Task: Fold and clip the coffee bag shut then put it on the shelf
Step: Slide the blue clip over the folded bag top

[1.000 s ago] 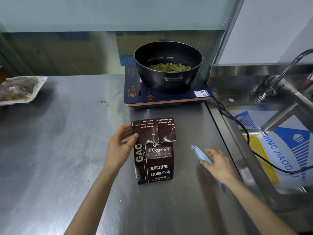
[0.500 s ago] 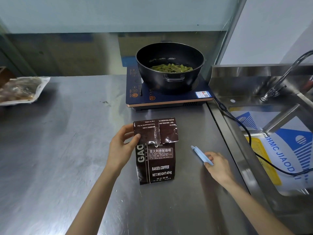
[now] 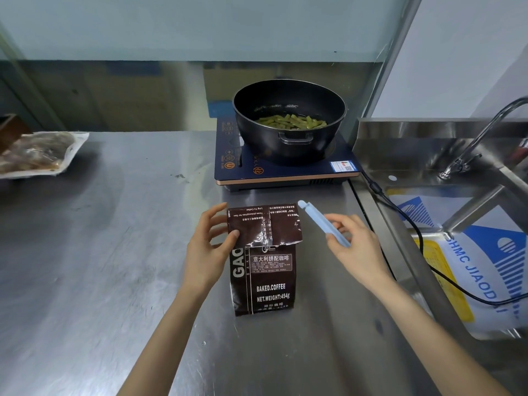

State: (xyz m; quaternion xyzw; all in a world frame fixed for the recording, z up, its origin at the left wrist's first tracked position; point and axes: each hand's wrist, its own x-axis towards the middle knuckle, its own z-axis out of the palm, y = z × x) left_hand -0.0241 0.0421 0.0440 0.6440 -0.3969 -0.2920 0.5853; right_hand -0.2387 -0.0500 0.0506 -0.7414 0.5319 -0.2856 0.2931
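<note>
A dark brown coffee bag [image 3: 264, 281] stands upright on the steel counter [image 3: 114, 267], its top flap folded down over the front. My left hand [image 3: 207, 247] grips the flap's left edge, thumb pressed on the front. My right hand [image 3: 354, 247] holds a long light-blue bag clip [image 3: 321, 222] in the air just right of the folded flap, its free end pointing up-left near the flap's top right corner. The clip does not touch the bag. No shelf is in view.
A black pot of green beans [image 3: 288, 121] sits on a blue induction hob [image 3: 285, 167] behind the bag. A sink [image 3: 428, 155] with a tap [image 3: 468, 155] and a black cable [image 3: 411, 230] lies to the right. A packaged food tray [image 3: 37, 152] rests far left.
My right hand lifted the blue clip off the counter and carried it up and left to the bag's folded top. My left hand kept holding the flap down.
</note>
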